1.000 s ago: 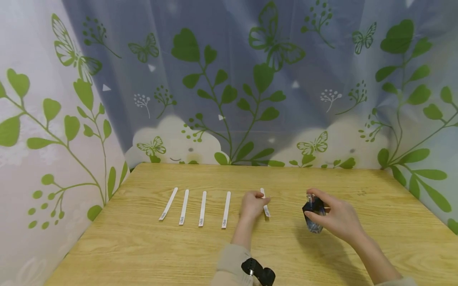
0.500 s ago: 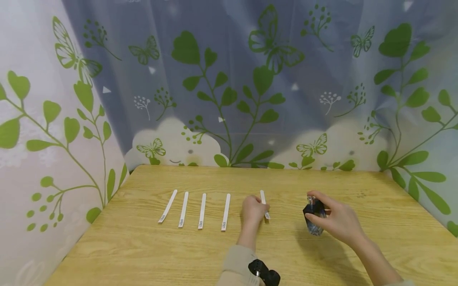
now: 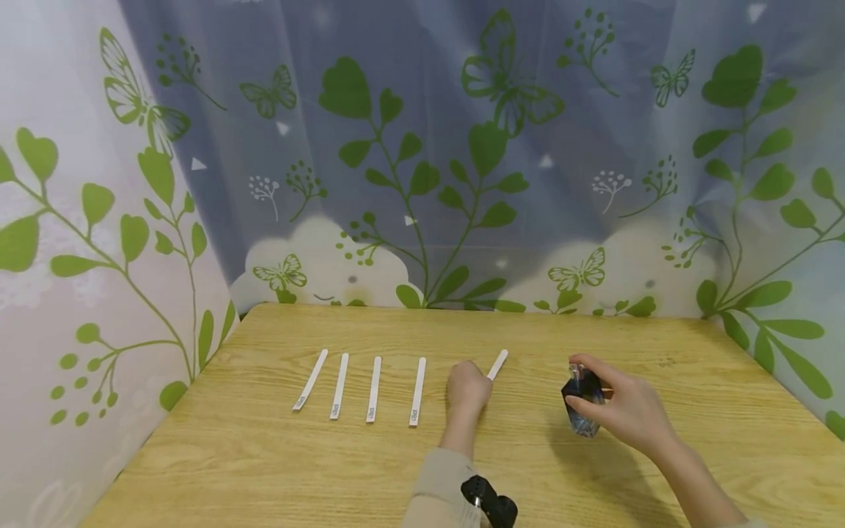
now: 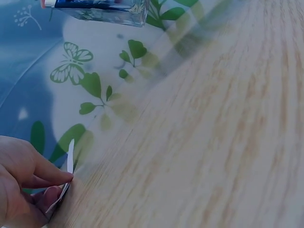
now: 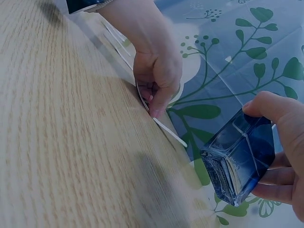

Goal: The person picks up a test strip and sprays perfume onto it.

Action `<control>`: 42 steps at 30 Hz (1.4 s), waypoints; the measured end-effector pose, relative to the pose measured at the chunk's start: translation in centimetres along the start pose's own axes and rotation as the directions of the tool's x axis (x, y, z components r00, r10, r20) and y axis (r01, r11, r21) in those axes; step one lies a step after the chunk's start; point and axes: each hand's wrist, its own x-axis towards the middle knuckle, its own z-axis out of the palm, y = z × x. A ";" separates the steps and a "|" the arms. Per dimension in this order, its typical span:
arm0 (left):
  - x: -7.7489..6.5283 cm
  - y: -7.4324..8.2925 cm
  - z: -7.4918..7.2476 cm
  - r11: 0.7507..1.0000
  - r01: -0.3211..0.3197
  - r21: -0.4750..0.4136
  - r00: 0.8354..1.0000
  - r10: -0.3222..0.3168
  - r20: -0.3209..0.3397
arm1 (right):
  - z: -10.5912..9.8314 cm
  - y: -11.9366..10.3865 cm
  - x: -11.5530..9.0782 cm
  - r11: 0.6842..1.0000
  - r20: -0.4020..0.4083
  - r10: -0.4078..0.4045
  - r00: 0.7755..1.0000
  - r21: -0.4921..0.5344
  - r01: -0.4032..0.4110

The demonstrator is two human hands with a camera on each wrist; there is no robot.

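Observation:
My left hand [image 3: 467, 389] pinches a white paper test strip [image 3: 499, 362] between thumb and fingers, close over the wooden table. In the left wrist view the strip [image 4: 71, 156] sticks out beyond the fingertips, its lower part running along the hand. Off to the right, my right hand [image 3: 630, 407] grips a blue glass perfume bottle [image 3: 582, 416] above the table, index finger over its spray top and thumb on the near side. The right wrist view shows the faceted bottle [image 5: 240, 156] tilted, with the other fingers behind it.
Several more white strips [image 3: 417, 392] lie spaced out in a row on the wooden table [image 3: 264, 469], left of my left hand, printed ends toward me. Behind the table hangs a leaf-and-butterfly patterned curtain [image 3: 436, 147], which also covers both sides.
My left hand has taken hold of the strip nearest the bottle and turned it, so its far end now leans right. The bottle in my right hand has barely moved.

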 end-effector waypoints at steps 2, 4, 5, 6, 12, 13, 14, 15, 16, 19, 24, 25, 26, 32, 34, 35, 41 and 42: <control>0.1 0.0 0.0 1.000 -0.004 0.023 1.000 0.004 -0.013 | 0.1 0.0 0.0 1.000 -0.002 -0.008 1.000 -0.002 0.008; 0.1 -0.1 0.0 1.000 0.001 0.027 1.000 0.000 -0.014 | 0.2 0.0 0.0 1.000 -0.006 -0.016 1.000 -0.004 0.016; 0.2 -0.1 0.0 1.000 0.008 0.021 1.000 -0.008 -0.010 | 0.3 0.0 0.0 1.000 -0.008 -0.019 1.000 -0.003 0.018; 0.2 -0.2 0.0 1.000 0.013 0.019 1.000 -0.013 -0.007 | 0.3 0.0 0.0 1.000 -0.010 -0.021 1.000 -0.005 0.021; 0.4 -0.6 -0.3 0.998 0.051 -0.023 0.999 -0.051 0.003 | 0.4 -0.1 0.0 1.000 -0.004 -0.014 1.000 -0.003 0.014; 0.5 -0.7 -0.3 0.998 0.055 -0.039 0.998 -0.055 0.002 | 0.4 -0.1 0.1 1.000 -0.002 -0.012 1.000 -0.002 0.012; 0.6 -0.8 -0.4 0.997 0.056 -0.053 0.998 -0.056 0.000 | 0.5 -0.1 0.1 1.000 0.001 -0.010 1.000 -0.002 0.010; 0.6 -0.8 -0.5 0.996 0.059 -0.067 0.998 -0.060 -0.001 | 0.5 -0.1 0.1 1.000 0.004 -0.009 1.000 -0.001 0.009; 0.7 -0.8 -0.6 0.994 0.064 -0.089 0.998 -0.064 0.004 | 0.5 -0.1 0.1 1.000 0.007 -0.006 1.000 -0.001 0.006; 0.9 -0.9 -0.8 0.985 0.082 -0.151 0.996 -0.079 0.029 | 0.4 -0.2 0.2 1.000 0.016 0.006 1.000 0.001 -0.006; 1.3 -0.9 -1.1 0.972 0.111 -0.208 0.992 -0.097 0.075 | 0.4 -0.3 0.3 1.000 0.026 0.013 1.000 -0.004 -0.013; 1.3 -0.9 -1.1 0.969 0.113 -0.222 0.992 -0.098 0.078 | 0.4 -0.3 0.3 1.000 0.026 0.011 1.000 -0.006 -0.011; 1.3 -0.9 -1.2 0.964 0.118 -0.238 0.991 -0.101 0.084 | 0.4 -0.4 0.4 1.000 0.026 0.010 1.000 -0.007 -0.010; 1.3 -0.6 -1.3 0.942 0.112 -0.315 0.991 -0.084 0.102 | 0.5 -0.3 0.5 1.000 0.027 0.011 1.000 -0.008 -0.011; 1.4 -0.7 -1.2 0.931 0.109 -0.349 0.991 -0.073 0.114 | 0.5 -0.3 0.5 1.000 0.025 0.014 1.000 -0.008 -0.013; 1.4 -0.7 -1.1 0.924 0.109 -0.367 0.990 -0.069 0.121 | 0.5 -0.3 0.5 1.000 0.025 0.016 1.000 -0.007 -0.016; 1.5 -0.4 -1.2 0.892 0.113 -0.437 0.986 -0.048 0.157 | 0.5 -0.5 0.5 1.000 0.017 0.026 1.000 -0.009 -0.026; 1.5 -0.4 -1.4 0.889 0.117 -0.442 0.985 -0.048 0.165 | 0.6 -0.5 0.5 1.000 0.017 0.029 0.999 -0.008 -0.029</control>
